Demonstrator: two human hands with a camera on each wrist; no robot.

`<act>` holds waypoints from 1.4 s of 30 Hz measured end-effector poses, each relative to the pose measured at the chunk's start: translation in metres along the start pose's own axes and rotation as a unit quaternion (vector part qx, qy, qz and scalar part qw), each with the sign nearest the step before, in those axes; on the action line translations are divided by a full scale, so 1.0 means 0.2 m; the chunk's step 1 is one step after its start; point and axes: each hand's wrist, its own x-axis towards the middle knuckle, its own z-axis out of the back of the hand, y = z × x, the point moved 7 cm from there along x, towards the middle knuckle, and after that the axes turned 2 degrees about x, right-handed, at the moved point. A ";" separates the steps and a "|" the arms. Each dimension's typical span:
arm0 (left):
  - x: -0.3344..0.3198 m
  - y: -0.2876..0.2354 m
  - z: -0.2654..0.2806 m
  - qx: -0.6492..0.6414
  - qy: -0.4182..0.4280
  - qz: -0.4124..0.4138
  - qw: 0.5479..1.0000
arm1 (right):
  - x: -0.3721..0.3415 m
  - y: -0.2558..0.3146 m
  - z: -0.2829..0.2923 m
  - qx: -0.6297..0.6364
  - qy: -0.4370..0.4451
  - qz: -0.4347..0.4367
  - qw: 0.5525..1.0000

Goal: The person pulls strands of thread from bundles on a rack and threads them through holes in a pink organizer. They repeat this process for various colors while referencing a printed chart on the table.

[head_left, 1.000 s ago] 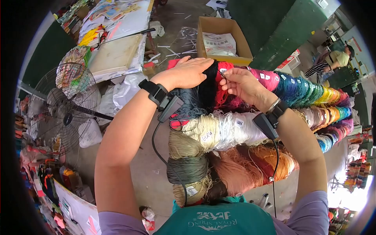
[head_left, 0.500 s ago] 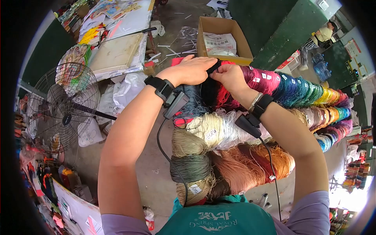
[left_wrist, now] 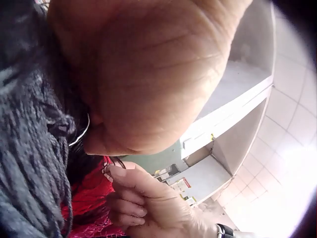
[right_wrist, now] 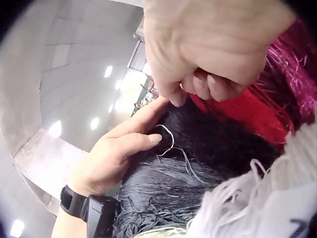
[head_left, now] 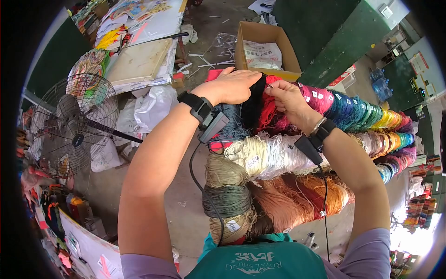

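Observation:
My left hand (head_left: 234, 86) lies flat with extended fingers over the top of the black thread bundle (head_left: 254, 100) and the grey-blue thread (head_left: 231, 122). Just to its right, my right hand (head_left: 291, 106) is raised at the red thread (head_left: 268, 109), thumb and forefinger together. In the left wrist view, that hand (left_wrist: 156, 201) pinches a thin dark strand (left_wrist: 118, 161). The right wrist view has my left hand (right_wrist: 111, 157) against the dark bundle, its thumb by a loose pale thread (right_wrist: 172, 139); the right hand (right_wrist: 213, 44) has curled fingers above the red thread (right_wrist: 252, 111).
Rows of labelled coloured thread, including cream thread (head_left: 253, 158), stretch rightward. A cardboard box (head_left: 293, 65) stands beyond the bundles, and a fan (head_left: 76, 139) is at the left. Behind it is a paper-covered table (head_left: 160, 21). Cables hang from both wrist cameras.
My right hand moved in to the black thread beside my left fingers, then back to the right. The left hand shifted slightly rightward. A person in the background has left the view.

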 end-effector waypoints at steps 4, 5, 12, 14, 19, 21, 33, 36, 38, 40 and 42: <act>0.01 0.01 -0.01 0.001 -0.009 -0.004 1.000 | 0.01 -0.02 0.01 0.028 0.023 0.001 0.999; 0.01 0.01 -0.02 0.003 -0.008 -0.003 1.000 | 0.02 -0.03 0.02 0.034 0.024 -0.001 0.999; 0.01 0.01 -0.02 0.008 -0.013 -0.002 1.000 | -0.02 -0.01 -0.02 0.041 -0.013 0.013 0.999; 0.01 0.01 -0.02 0.009 -0.012 -0.003 1.000 | -0.02 -0.01 -0.02 0.045 -0.016 0.020 0.999; 0.00 0.00 -0.01 0.007 -0.008 0.000 1.000 | 0.00 -0.03 -0.01 0.040 -0.038 0.010 0.998; 0.00 0.01 -0.01 0.010 -0.009 -0.001 1.000 | 0.01 -0.04 -0.02 0.026 -0.037 -0.009 0.999; 0.00 0.00 -0.01 0.010 -0.008 0.000 1.000 | 0.08 -0.03 -0.07 -0.086 -0.049 0.090 0.991; 0.01 0.01 -0.02 0.012 -0.015 -0.002 1.000 | 0.08 -0.02 -0.06 -0.077 -0.073 0.100 0.989; 0.01 0.01 -0.02 0.013 -0.013 -0.001 1.000 | 0.05 -0.01 -0.04 -0.056 -0.079 0.050 0.994; 0.01 0.01 -0.02 0.013 -0.012 0.002 1.000 | 0.01 0.00 -0.03 -0.026 -0.070 0.029 0.997; 0.01 0.01 -0.02 0.017 -0.014 0.001 1.000 | -0.02 0.02 -0.04 0.013 -0.045 0.038 0.998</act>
